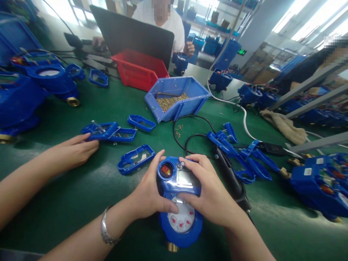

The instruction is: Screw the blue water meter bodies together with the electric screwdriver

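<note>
Nearest the camera, my left forearm (84, 244) wears a silver bracelet (103, 228) and leads to the left hand (149, 190), curled around one flank of a blue meter (176, 190). The right hand (208, 185) grips the opposite flank, so that both hands close upon the meter between them; some fingertips are hidden from me. The meter is at lower centre, over the green bench (76, 197); whether it touches the surface I cannot tell. Its white dial (182, 218), with red pointers, is partly covered by the left thumb, and a brass fitting (172, 247) projects at the near end. Above the dial I see a clear window (187, 179) beside a round, red-tinted opening (166, 169).

To the left, a co-worker's hand (80, 149) touches a blue frame (102, 130); further frames (140, 157) lie near. Beyond, I note loose brass screws (178, 134), a blue bin (195, 103) holding many more, and a red bin (136, 70) just behind it. To the right, a black handheld tool (231, 174) lies beside blue parts (244, 156). Across the bench, a person (178, 32) in white is behind a dark panel (133, 36).
</note>
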